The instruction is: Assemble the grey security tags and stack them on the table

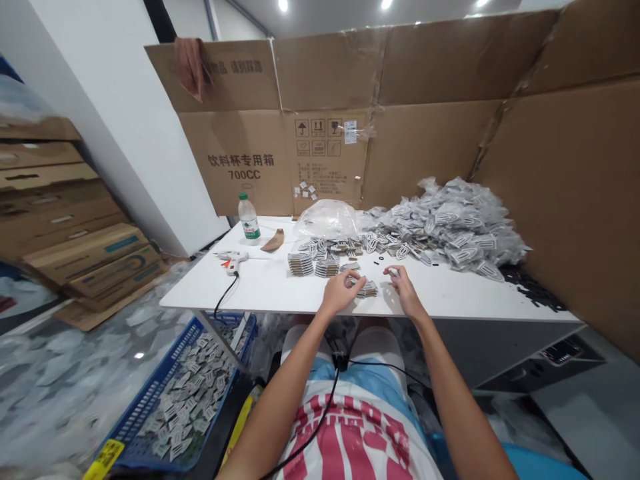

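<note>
Two hands: both reach in over the near edge of the table point(280, 293), a small gap between them.
Left hand point(343, 290): curved over a short stack of tags point(369, 289) close to the near edge; whether it pinches or only rests there, I cannot tell.
Right hand point(401, 287): apart from that stack, thumb and fingertips apparently pinching a small pale piece point(394, 272).
Neat stacks: two taller ones, the left stack point(301, 265) and the middle stack point(327, 268), stand side by side nearer the left end.
Left to handle, I judge: loose tags point(320, 248) behind the stacks and a large bagged heap point(465, 220) toward the back right corner.
Basket point(160, 373): on the floor below the left end, holding many tags.
Left end: glue gun point(231, 261), its cord over the near edge; bottle point(249, 219) and brown scrap point(274, 241) farther back.
Right end: scattered black pieces point(535, 290).
In the way: cardboard point(425, 147) walls the back edge; a clear bag point(327, 219) crowds the loose tags.
</note>
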Tool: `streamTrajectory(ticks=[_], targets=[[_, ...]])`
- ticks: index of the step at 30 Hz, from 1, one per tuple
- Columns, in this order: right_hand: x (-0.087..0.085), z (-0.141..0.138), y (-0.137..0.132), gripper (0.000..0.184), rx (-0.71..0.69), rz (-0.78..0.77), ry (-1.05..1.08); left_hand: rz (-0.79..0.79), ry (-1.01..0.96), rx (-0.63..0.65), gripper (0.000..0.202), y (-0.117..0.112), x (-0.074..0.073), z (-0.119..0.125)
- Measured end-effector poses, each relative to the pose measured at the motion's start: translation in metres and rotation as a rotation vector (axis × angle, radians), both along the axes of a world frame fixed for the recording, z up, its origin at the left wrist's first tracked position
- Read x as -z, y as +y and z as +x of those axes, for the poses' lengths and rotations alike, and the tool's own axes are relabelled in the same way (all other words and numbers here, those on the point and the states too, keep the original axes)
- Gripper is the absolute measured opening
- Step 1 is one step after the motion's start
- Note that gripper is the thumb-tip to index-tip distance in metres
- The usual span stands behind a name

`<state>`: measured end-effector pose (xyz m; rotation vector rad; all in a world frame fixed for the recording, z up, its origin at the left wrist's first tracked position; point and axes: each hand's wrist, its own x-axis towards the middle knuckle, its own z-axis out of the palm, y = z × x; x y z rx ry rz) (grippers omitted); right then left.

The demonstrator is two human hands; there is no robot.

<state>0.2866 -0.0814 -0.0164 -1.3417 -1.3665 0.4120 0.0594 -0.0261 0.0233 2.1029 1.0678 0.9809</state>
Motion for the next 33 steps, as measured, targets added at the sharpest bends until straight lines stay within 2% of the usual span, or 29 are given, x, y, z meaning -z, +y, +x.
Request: streamTrajectory(ticks=[5, 12, 17, 22, 27, 33], targets=[[-0.002, -0.011, -0.008, 0.029, 0.017, 0.038, -0.103, 0.008, -0.100, 0.049, 0.029, 0.004, 0.004, -0.001], [-0.009, -0.031, -0.014, 0.047, -0.033, 0.020, -0.221, 0.028, -0.223, 0.156, 0.037, 0.000, 0.000, -0.003], [-0.006, -0.046, -0.012, 0.050, -0.053, 0.051, -0.257, 0.043, -0.215, 0.179, 0.045, -0.001, 0.000, -0.002], [-0.001, -0.047, -0.011, 0.053, -0.076, 0.063, -0.253, 0.044, -0.222, 0.197, 0.046, 0.001, 0.003, -0.001], [-0.002, -0.038, -0.010, 0.054, -0.118, 0.094, -0.162, 0.033, -0.254, 0.207, 0.046, 0.002, 0.004, -0.002], [-0.009, -0.032, -0.010, 0.042, -0.134, 0.077, 0.191, -0.007, -0.300, 0.152, 0.048, 0.006, 0.007, -0.001]])
